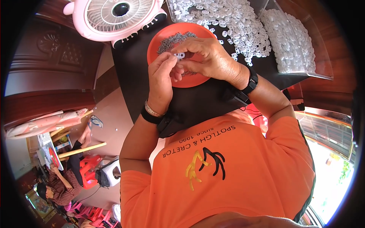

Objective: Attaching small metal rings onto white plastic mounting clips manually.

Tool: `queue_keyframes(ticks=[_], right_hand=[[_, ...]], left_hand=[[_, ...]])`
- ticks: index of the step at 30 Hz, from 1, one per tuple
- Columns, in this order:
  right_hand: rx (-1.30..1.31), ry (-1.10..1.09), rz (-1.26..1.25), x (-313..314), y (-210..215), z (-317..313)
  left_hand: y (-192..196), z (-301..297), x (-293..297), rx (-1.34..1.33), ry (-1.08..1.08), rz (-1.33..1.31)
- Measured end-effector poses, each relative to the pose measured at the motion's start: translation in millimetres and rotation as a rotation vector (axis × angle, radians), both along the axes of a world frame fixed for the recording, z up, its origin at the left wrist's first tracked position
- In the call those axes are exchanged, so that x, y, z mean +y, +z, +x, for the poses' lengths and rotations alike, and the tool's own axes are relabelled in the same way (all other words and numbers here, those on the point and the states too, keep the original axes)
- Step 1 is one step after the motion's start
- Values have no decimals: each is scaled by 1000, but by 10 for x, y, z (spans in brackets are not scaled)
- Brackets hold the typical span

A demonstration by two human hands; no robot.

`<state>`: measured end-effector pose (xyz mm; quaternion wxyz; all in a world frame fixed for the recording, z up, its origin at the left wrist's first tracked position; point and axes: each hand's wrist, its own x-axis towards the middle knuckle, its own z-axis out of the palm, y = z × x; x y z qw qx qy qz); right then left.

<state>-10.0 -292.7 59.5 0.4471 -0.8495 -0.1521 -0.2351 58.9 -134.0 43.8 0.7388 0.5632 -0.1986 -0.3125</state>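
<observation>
While both hands pinch it, the small white ring looks glossy.

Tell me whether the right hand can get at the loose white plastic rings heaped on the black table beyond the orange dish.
Probably yes: the right hand sits over the orange dish, and the white plastic rings lie open just beyond it, uncovered.

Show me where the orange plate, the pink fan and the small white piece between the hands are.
orange plate point(161, 38): head view, bare left rim.
pink fan point(120, 17): head view, front grille.
small white piece point(180, 55): head view, its visible middle, between the fingertips.
</observation>
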Motion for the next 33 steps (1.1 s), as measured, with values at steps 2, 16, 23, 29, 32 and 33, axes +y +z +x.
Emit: queue_keyframes(ticks=[2, 16, 23, 29, 32, 33], right_hand=[[-27, 11, -21, -11, 13, 6], [-61, -94, -66, 67, -24, -21], [-82, -92, -134, 82, 58, -53], [-84, -48, -90, 73, 38, -45], [-90, -43, -84, 81, 23, -34], [-96, -42, -83, 81, 18, -33]], left_hand=[[-14, 19, 5, 0, -4, 19], [-2, -74, -38, -150, 110, 4], [-23, -67, -13, -183, 98, 7], [-8, -63, -12, -197, 72, -2], [-28, -61, 2, -211, 69, -1], [-30, -63, 6, -220, 69, 2]])
